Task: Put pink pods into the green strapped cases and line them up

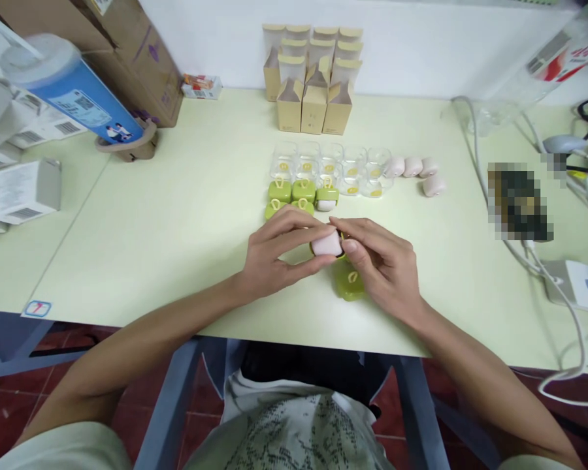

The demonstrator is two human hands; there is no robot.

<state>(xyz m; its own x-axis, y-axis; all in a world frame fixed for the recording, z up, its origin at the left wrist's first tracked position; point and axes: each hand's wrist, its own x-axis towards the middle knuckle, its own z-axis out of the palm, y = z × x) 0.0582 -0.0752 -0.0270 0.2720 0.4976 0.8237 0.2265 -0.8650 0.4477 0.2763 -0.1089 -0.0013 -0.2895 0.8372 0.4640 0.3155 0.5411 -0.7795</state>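
Between my hands is a small pale pink rounded case, pinched by the thumb and fingers of my left hand. My right hand grips a green cover fitted around the case's edge; my fingers hide much of it. Below them on the table lies another green cover with a yellow loop, partly behind my right hand. Just beyond my left hand stand several green looped covers. One green cover there has a pale pink case showing in it.
Rows of see-through plastic containers stand behind the covers, with several loose pink cases to their right. Open small cartons stand by the wall. A blue cup and white boxes are left; cables run along the right.
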